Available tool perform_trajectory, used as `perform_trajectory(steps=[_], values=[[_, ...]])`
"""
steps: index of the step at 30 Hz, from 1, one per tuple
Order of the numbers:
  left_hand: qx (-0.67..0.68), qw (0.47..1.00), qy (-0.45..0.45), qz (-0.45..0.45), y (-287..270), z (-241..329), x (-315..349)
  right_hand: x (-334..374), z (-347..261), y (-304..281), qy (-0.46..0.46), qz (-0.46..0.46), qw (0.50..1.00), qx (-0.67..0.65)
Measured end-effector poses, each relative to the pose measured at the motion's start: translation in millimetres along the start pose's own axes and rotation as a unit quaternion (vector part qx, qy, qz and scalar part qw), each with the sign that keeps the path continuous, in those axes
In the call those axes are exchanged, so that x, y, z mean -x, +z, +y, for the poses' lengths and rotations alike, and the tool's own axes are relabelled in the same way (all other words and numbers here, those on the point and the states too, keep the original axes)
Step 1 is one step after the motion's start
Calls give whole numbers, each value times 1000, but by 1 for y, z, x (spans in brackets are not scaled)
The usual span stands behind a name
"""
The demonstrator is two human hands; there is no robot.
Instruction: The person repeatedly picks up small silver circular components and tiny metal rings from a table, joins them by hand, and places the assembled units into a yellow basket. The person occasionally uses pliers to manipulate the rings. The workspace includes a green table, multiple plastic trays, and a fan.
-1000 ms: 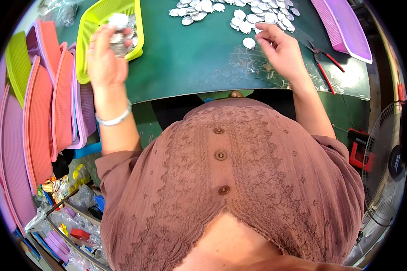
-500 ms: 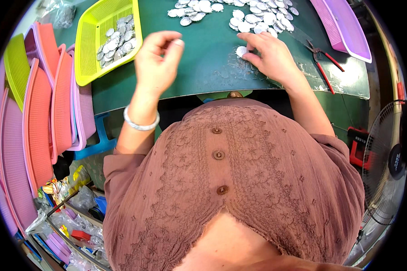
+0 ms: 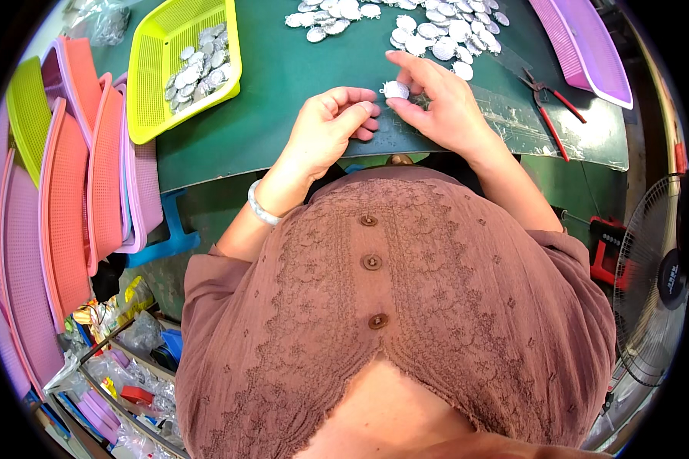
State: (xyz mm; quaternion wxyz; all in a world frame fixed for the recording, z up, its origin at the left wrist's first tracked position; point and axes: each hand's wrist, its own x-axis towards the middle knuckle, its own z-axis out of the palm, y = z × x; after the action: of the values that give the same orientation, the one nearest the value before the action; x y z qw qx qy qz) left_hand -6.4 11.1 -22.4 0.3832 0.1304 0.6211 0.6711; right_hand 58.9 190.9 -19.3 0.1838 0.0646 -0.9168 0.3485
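My right hand (image 3: 444, 103) holds a small round silver disc (image 3: 395, 89) at its thumb and fingertips, just above the green table (image 3: 283, 115). The disc has a little loop on its edge and looks like a metal pendant. Close to its left side is my left hand (image 3: 331, 126), fingers curled and thumb pressed to the index finger; anything inside is hidden. Beyond my right hand lies a loose pile of similar silver discs (image 3: 444, 49), with a second pile (image 3: 329, 17) farther left. More discs lie in a lime-green plastic basket (image 3: 147, 122) at the left.
Red-handled pliers (image 3: 545, 107) lie open on the table at the right, near a purple basket (image 3: 582, 53). Stacked pink, purple and green baskets (image 3: 61, 206) stand left of the table. A fan (image 3: 643, 283) is at the right. A plastic bag (image 3: 103, 23) sits far left.
My left hand has moved right and nearer, away from the lime-green basket's side. My right hand has drawn a disc left from beside the pile to between my hands.
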Motion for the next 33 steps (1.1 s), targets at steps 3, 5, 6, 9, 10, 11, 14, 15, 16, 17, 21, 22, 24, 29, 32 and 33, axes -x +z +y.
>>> perform_trajectory(steps=[3, 5, 6, 9, 10, 11, 14, 15, 16, 17, 21, 22, 24, 29, 32, 33], values=[[71, 997, -10, -16, 5, 0, -1, -1, -5, 5, -6, 30, 999, -42], [119, 992, -20, -21, 6, 0, -1, 0, -10, 5, 13, 29, 997, -69], [140, 990, -24, -17, 8, 1, 0, 0, -12, 4, 10, 31, 997, -69], [198, 980, -36, -7, 9, 1, 0, -1, -14, 2, 2, 17, 995, -97], [213, 976, -40, -4, 8, -1, -1, -1, -13, 1, -1, 0, 992, -126], [229, 972, -45, -2, 7, -2, -2, -2, -11, 0, -4, -17, 988, -155], [237, 969, -49, -45, -1, -4, -3, -15, 4, -5, -69, 88, 993, -30], [235, 970, -48, -51, -2, -4, -2, -19, 14, -6, -80, 95, 991, 55], [231, 970, -48, -60, -3, -4, -1, -23, 24, -6, -92, 94, 982, 139], [228, 970, -48, -69, -3, -4, -1, -23, 30, -4, -103, 91, 965, 222], [214, 974, -46, -62, -4, -5, -1, -16, 33, 0, -61, -7, 981, 186], [214, 974, -43, -63, -6, -5, -1, -14, 27, -3, -34, -30, 990, 137], [214, 974, -43, -52, -8, -6, 0, -10, 20, -5, 0, -51, 998, 36], [240, 969, -52, -15, -9, -5, 2, -10, 13, -6, -18, -42, 999, 10], [253, 965, -58, -30, -11, -6, 1, -15, 15, 2, -34, -8, 998, 45], [255, 965, -60, -31, -12, -6, 1, -16, 18, 5, -38, -3, 998, 56]])
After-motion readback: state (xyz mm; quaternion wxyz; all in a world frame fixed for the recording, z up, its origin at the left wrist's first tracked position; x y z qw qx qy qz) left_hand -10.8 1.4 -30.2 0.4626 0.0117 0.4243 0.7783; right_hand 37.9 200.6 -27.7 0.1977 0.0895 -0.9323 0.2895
